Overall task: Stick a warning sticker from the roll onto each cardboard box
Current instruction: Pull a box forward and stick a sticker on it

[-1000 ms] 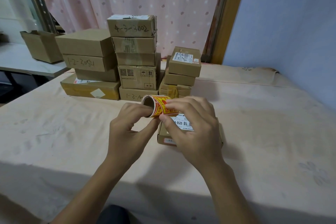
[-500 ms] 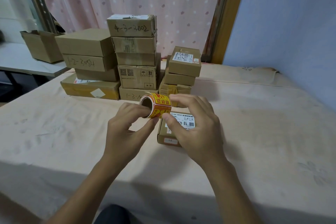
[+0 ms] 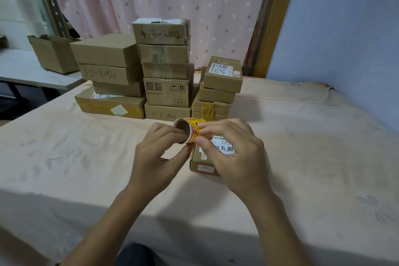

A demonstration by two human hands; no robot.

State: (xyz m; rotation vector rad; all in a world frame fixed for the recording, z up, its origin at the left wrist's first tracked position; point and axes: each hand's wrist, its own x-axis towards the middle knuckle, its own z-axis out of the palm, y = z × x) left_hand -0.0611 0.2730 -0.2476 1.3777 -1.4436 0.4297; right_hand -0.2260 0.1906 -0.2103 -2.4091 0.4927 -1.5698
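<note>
right grip [image 3: 235, 157] closed back down onto sticker roll [image 3: 191, 128], fingers covering more label

Both forearms reach forward and converge. The left hand [image 3: 155, 157] grips the roll [image 3: 195, 130] at its end with curled fingers; the right hand [image 3: 235, 157] pinches its outer face, thumb below, fingers on top.

— What words and numbers do we see on the boxes?
— We read "4-3-3002" on the top box [image 3: 160, 33], "1-2-3084" on the left box [image 3: 103, 74] and "1-3-1002" on the bottom box [image 3: 167, 114].
— Any signs?
— We see an umbrella and up arrows on the middle box [image 3: 167, 93]. The white label [image 3: 225, 147] on the near box [image 3: 203, 163] says "48W".
</note>
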